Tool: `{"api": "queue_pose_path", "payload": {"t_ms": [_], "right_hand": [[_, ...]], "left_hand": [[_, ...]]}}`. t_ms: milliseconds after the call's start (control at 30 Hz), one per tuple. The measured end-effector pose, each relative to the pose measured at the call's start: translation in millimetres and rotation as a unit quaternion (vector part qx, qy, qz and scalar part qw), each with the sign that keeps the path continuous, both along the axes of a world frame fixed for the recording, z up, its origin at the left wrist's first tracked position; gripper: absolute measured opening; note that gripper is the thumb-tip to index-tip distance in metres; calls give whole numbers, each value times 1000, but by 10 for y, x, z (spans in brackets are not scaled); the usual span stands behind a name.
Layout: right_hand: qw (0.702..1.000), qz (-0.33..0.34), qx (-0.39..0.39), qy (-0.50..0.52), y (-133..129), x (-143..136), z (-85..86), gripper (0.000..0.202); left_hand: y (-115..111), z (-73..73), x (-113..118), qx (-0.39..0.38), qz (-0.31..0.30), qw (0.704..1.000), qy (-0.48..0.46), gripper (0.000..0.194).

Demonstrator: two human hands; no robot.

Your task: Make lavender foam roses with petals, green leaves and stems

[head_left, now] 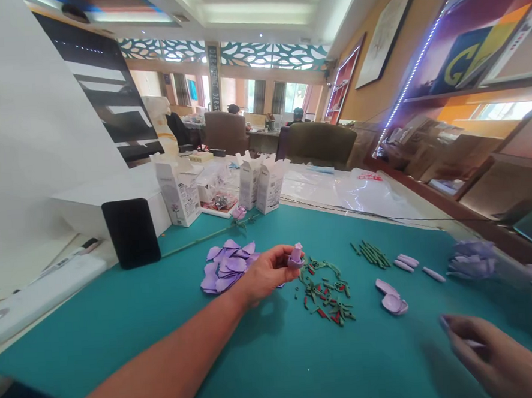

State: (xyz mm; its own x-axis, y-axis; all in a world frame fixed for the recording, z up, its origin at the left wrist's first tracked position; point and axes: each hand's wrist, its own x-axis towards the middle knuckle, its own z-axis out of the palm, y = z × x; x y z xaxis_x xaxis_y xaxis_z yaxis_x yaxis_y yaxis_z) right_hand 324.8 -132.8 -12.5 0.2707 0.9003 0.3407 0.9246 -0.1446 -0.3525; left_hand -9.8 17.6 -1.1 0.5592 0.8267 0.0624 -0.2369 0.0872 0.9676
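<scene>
My left hand [268, 274] is closed, thumb and fingers pinching a lilac flower-bud core [296, 255] with a cupped petal at its base and a star-shaped tip on top. Behind that wrist lies a heap of lilac petals [227, 267]. Small green and red pieces [328, 297] are scattered just right of the bud core. My right hand [496, 353], slightly blurred at the lower right, has curled fingers; a pale sliver shows between them, too unclear to name. Nearest to it lie two cupped lilac petal pieces [392, 302].
Green stem pieces [371, 254], lilac rods [406, 262] and a bagged lilac bundle [471, 259] lie right on the green mat [267, 367]. A long-stemmed flower [205, 237], white boxes [269, 187], a black tablet-like panel [131, 233] and a power strip [41, 291] stand or lie behind and left.
</scene>
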Motion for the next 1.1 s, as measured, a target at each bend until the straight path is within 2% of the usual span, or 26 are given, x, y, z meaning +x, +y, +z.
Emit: {"api": "queue_pose_path", "payload": {"t_ms": [67,200,300,433,667,800,933,1100], "right_hand": [[999,-7,-6,32,144,-250,223,35],[987,130,50,73,500,-806,557,29],[965,230,95,82,737,-1161,648,22],[948,279,107,111,878,-1418,585,20],[947,278,110,113,812,-1423,345,21],[955,265,104,81,758,-1491,340,21],[952,279,117,38,733,-1524,349,19],[951,265,146,65,705,-1550,297,21]], "left_hand": [[4,-10,7,6,-6,1000,4,48],[19,-14,-2,21,-19,1000,13,52],[28,1,-28,31,-23,999,16,54],[38,16,-53,36,-31,999,16,50],[24,14,-42,50,-48,997,36,43],[17,0,-39,53,-55,996,47,46],[8,9,-31,57,-53,996,50,48],[-37,67,-13,72,-37,995,56,42]]}}
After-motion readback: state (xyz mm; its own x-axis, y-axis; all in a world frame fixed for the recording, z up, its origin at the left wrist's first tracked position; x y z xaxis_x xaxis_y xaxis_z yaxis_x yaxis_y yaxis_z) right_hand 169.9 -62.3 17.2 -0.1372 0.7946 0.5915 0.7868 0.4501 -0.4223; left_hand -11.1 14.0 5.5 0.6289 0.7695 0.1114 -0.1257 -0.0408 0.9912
